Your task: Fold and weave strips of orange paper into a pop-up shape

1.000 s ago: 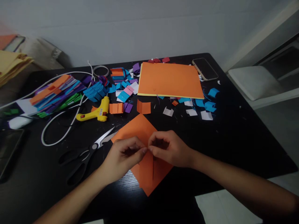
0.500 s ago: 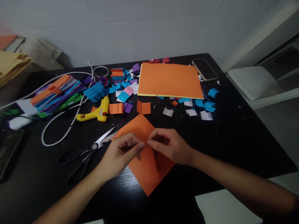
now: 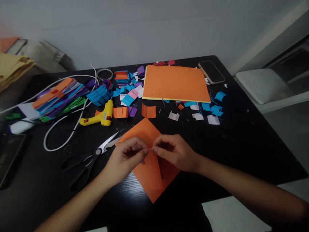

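An orange sheet of paper (image 3: 154,190) lies turned like a diamond on the black table, with part of it raised or folded near the middle. Over its centre my left hand (image 3: 129,156) pinches a thin orange paper edge between thumb and forefinger. Close beside it, my right hand (image 3: 177,153) pinches the same edge, fingertips almost meeting the left ones. Whether that edge belongs to the sheet or to a small separate piece I cannot tell. Open scissors (image 3: 98,151) lie left of my left hand, one blade reaching near the sheet's left corner.
A yellow glue gun (image 3: 98,117) and a white cable (image 3: 48,149) lie at the left. Behind are bundles of coloured paper strips (image 3: 60,96), paper scraps (image 3: 131,96) and a stack of orange sheets (image 3: 177,83). A phone (image 3: 212,71) rests at the back right corner.
Both hands stay in nearly the same pinch over the orange sheet. The fingertips have shifted very slightly; the rest of the table looks the same.
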Action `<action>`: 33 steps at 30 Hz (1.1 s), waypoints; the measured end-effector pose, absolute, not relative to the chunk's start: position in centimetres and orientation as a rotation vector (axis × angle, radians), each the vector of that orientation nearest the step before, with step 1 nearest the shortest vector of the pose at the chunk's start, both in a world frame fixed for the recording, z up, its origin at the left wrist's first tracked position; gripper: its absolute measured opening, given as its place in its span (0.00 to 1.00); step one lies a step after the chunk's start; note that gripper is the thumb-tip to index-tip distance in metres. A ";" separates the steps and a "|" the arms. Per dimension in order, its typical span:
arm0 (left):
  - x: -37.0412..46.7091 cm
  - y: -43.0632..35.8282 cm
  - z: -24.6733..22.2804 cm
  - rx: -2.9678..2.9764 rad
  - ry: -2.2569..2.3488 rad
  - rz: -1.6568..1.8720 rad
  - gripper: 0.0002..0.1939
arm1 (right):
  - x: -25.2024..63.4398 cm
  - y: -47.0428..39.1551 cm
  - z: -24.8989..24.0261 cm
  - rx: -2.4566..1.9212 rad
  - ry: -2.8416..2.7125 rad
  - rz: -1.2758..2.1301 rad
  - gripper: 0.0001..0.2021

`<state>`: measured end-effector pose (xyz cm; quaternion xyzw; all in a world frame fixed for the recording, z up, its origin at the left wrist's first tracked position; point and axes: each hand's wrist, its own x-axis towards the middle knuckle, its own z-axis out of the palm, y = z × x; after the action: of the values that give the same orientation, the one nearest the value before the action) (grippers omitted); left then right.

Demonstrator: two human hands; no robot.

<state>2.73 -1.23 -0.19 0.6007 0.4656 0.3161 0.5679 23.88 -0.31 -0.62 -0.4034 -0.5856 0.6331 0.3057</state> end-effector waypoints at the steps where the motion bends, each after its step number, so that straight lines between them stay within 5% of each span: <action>1: 2.7 -1.2 -0.2 1.422 1.100 0.747 0.08 | 23.9 -0.3 -0.6 -1.071 -1.553 1.673 0.08; 22: 1.8 -0.6 -0.4 1.306 1.110 0.905 0.02 | 24.1 1.1 -1.3 -1.079 -1.191 1.729 0.09; 26: 2.1 -1.1 -1.0 1.364 1.074 0.917 0.11 | 24.1 1.0 -1.6 -1.070 -1.058 1.815 0.10; 33: 1.9 -1.3 -1.3 1.371 1.045 0.898 0.13 | 24.2 0.8 -1.6 -1.066 -1.108 1.811 0.14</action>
<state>1.93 -1.26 -1.28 0.5825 0.4439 0.3818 0.5638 24.22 0.82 -1.56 -0.4161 -0.4325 0.7072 0.3736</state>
